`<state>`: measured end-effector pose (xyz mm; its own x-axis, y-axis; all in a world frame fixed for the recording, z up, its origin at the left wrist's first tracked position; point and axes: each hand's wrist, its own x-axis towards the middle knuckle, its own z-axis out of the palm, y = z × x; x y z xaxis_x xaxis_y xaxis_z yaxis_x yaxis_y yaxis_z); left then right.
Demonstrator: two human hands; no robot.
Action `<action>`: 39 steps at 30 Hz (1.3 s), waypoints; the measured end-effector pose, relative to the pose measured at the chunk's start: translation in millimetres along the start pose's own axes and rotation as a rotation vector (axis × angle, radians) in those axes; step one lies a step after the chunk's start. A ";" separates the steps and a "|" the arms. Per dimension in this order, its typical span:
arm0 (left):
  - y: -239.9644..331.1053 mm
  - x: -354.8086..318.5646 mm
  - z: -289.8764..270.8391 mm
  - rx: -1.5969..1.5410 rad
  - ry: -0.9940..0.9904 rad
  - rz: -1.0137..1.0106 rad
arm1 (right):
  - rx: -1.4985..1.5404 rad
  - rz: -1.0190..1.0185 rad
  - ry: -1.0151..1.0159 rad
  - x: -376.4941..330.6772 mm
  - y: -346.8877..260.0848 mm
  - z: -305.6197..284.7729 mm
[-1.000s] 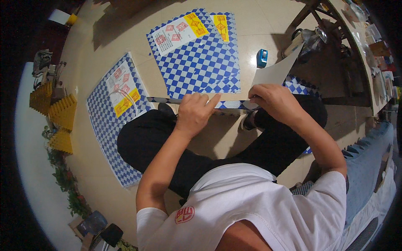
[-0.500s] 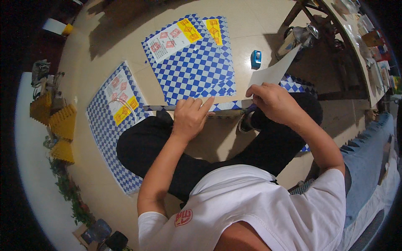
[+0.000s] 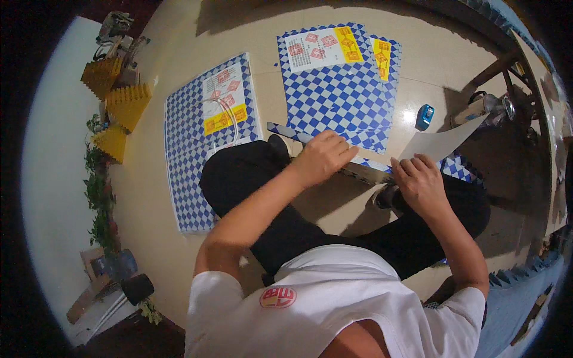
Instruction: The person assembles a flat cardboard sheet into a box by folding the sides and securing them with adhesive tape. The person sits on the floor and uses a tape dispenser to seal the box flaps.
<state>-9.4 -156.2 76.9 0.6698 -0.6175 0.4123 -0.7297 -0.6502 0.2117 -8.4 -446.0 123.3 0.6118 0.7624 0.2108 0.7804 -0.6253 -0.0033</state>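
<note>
A blue-and-white checkered board (image 3: 285,131) lies edge-up across my lap, mostly seen as a narrow strip. My left hand (image 3: 325,158) has its fingers curled over this edge, near the middle. At the strip's right end, my right hand (image 3: 419,184) is closed, its thumb and fingers pinching at a curled white sheet (image 3: 439,145) that rises beyond it to the right. The fingertips partly hide what each hand grips. Behind the strip lie two overlapping checkered sheets (image 3: 334,98) with white and yellow labels, flat on the floor.
A blue tape dispenser or similar small tool (image 3: 424,117) sits on the floor to the right. A checkered stack (image 3: 185,161) with a white cord lies left of my knee. At right are a metal kettle (image 3: 495,107) and a wooden table (image 3: 540,113); yellow zigzag pieces (image 3: 128,104) stand left.
The whole view has shifted, so the floor items appear farther right. My left hand has curled more over the strip's edge, its index finger no longer stretched out. My right hand stays at the white sheet.
</note>
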 end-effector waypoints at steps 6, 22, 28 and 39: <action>-59.3 -25.2 -17.3 0.031 -0.267 -0.004 | 0.006 0.008 0.019 -8.7 11.5 -2.5; 9.3 24.0 -32.9 -0.190 -0.176 -0.160 | 0.487 0.158 0.083 33.5 -11.0 -11.8; -8.2 22.3 -51.9 -0.167 -0.146 -0.204 | 0.691 0.303 -0.096 31.0 21.3 -39.3; 7.4 36.4 -55.5 -0.205 -0.028 -0.127 | 1.120 0.485 -0.318 50.8 22.7 -37.6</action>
<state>1.9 -158.9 142.6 0.7594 -0.5507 0.3466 -0.6502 -0.6219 0.4365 35.5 -427.7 170.7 0.7478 0.5985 -0.2876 0.0537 -0.4862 -0.8722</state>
